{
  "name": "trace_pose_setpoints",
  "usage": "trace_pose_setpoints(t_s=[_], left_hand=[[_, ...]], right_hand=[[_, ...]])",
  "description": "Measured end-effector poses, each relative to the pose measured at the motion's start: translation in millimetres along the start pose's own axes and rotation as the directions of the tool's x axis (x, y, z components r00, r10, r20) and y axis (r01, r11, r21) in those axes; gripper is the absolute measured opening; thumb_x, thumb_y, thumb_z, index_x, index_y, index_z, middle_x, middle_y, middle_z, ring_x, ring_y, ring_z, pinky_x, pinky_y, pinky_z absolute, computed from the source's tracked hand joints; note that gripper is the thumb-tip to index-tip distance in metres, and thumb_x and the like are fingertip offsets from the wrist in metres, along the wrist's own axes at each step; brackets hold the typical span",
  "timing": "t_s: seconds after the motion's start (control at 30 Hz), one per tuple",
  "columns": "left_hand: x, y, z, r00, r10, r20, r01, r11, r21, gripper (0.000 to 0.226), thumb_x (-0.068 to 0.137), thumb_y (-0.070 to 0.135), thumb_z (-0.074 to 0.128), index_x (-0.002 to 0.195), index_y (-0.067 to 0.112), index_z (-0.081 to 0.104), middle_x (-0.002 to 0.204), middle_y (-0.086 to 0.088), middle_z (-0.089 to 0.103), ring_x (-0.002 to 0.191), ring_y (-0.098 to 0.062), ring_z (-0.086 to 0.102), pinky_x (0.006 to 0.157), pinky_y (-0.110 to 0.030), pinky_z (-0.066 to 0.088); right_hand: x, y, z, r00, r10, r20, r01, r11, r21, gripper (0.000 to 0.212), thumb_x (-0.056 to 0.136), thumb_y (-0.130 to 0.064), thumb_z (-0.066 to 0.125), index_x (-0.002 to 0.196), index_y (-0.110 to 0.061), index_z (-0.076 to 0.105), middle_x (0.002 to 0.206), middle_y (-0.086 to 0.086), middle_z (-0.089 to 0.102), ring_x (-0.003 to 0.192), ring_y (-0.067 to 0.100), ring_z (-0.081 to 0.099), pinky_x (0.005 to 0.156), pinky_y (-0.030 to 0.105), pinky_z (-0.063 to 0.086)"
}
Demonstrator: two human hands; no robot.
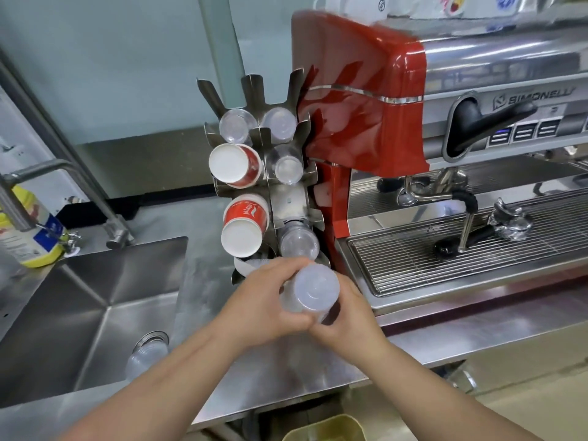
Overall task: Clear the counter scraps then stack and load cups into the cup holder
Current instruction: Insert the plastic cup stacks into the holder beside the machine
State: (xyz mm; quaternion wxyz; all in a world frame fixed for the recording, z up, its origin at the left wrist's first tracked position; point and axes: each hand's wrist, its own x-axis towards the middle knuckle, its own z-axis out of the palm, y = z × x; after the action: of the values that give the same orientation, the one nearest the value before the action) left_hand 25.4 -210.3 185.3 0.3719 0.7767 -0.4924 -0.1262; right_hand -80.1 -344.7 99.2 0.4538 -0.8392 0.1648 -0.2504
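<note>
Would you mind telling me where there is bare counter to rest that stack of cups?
Bare steel counter lies between the sink and the cup holder, and in front of the espresso machine. The holder's foot is crowded: both hands, left hand and right hand, hold the clear cup stack there.

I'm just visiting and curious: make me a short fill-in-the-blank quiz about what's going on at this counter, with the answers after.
1. Both hands, the left and the right, hold a stack of clear ____ cups.
2. The coffee machine beside the cup holder has a side panel coloured ____.
3. The paper cups in the holder are red and ____.
4. Left of the holder, a clear cup lies in the ____.

Missing words: plastic; red; white; sink
</note>
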Motion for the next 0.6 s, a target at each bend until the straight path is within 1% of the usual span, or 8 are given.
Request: trace_pose_setpoints(t_s=[0.07,0.13,0.23,0.3,0.37,0.43,0.5,0.6], left_hand=[[-0.8,14.4,-7.8,0.999,0.029,-0.045,-0.029,0.999,0.013,0.057,0.060,0.037,0.077,0.113,0.043,0.058,0.111,0.025,0.061,0.110,-0.004,0.057,0.091,-0.029,0.050],[-2.8,27.9,-14.6,0.994,0.062,-0.095,-0.060,0.998,0.020,0.058,0.060,0.037,0.077,0.113,0.044,0.056,0.111,0.024,0.061,0.110,-0.005,0.057,0.090,-0.029,0.051],[-2.9,46.6,-23.0,0.979,0.109,-0.173,-0.102,0.993,0.051,0.057,0.062,0.027,0.081,0.111,0.041,0.058,0.110,0.021,0.062,0.109,-0.007,0.058,0.089,-0.028,0.051],[-0.4,57.2,-29.0,0.971,0.117,-0.209,-0.105,0.992,0.069,0.056,0.063,0.024,0.081,0.112,0.039,0.059,0.108,0.020,0.063,0.109,-0.008,0.058,0.089,-0.029,0.050],[2.7,67.1,-36.7,0.965,0.128,-0.228,-0.110,0.990,0.088,0.056,0.062,0.027,0.080,0.112,0.040,0.059,0.108,0.023,0.061,0.109,-0.008,0.057,0.089,-0.029,0.050],[5.3,76.6,-46.3,0.958,0.141,-0.249,-0.115,0.987,0.117,0.056,0.061,0.027,0.078,0.111,0.041,0.058,0.109,0.023,0.059,0.108,-0.007,0.056,0.089,-0.026,0.049],[7.9,85.7,-57.0,0.948,0.166,-0.270,-0.131,0.981,0.145,0.053,0.060,0.025,0.077,0.109,0.038,0.059,0.106,0.021,0.061,0.106,-0.007,0.056,0.087,-0.024,0.048],[15.1,97.3,-72.4,0.934,0.203,-0.294,-0.152,0.970,0.187,0.048,0.063,0.016,0.078,0.104,0.032,0.061,0.101,0.016,0.062,0.101,-0.008,0.056,0.083,-0.024,0.047]], right_hand=[[6.9,-9.1,-10.2,0.998,-0.064,-0.004,0.064,0.998,-0.003,0.074,0.064,-0.031,0.086,0.127,-0.038,0.048,0.125,-0.015,0.054,0.119,-0.006,0.047,0.096,0.010,0.037],[13.1,-16.4,-19.8,0.993,-0.120,0.001,0.120,0.993,-0.012,0.073,0.062,-0.032,0.087,0.127,-0.030,0.052,0.124,-0.009,0.054,0.117,-0.006,0.047,0.094,0.006,0.035],[24.5,-31.2,-36.7,0.980,-0.199,-0.006,0.199,0.980,-0.010,0.075,0.059,-0.040,0.082,0.126,-0.029,0.052,0.124,-0.011,0.054,0.117,-0.003,0.048,0.094,0.009,0.037],[34.5,-40.6,-43.8,0.966,-0.256,-0.028,0.256,0.967,-0.001,0.073,0.058,-0.034,0.083,0.124,-0.031,0.053,0.123,-0.014,0.055,0.117,0.001,0.050,0.095,0.011,0.039],[44.2,-49.6,-47.2,0.953,-0.299,-0.050,0.300,0.954,-0.003,0.073,0.058,-0.025,0.086,0.124,-0.028,0.054,0.122,-0.015,0.056,0.116,0.004,0.051,0.096,0.017,0.041],[53.3,-59.8,-49.2,0.944,-0.325,-0.055,0.326,0.945,0.000,0.074,0.059,-0.027,0.087,0.125,-0.023,0.055,0.122,-0.014,0.056,0.117,0.007,0.051,0.097,0.021,0.042],[62.5,-70.6,-51.6,0.932,-0.357,-0.063,0.358,0.934,0.003,0.074,0.062,-0.038,0.080,0.128,-0.020,0.054,0.125,-0.012,0.055,0.119,0.007,0.049,0.099,0.017,0.038],[75.7,-88.2,-53.5,0.919,-0.382,-0.098,0.386,0.922,0.024,0.072,0.062,-0.044,0.074,0.128,-0.024,0.051,0.125,-0.013,0.051,0.120,-0.002,0.044,0.096,0.005,0.031]])
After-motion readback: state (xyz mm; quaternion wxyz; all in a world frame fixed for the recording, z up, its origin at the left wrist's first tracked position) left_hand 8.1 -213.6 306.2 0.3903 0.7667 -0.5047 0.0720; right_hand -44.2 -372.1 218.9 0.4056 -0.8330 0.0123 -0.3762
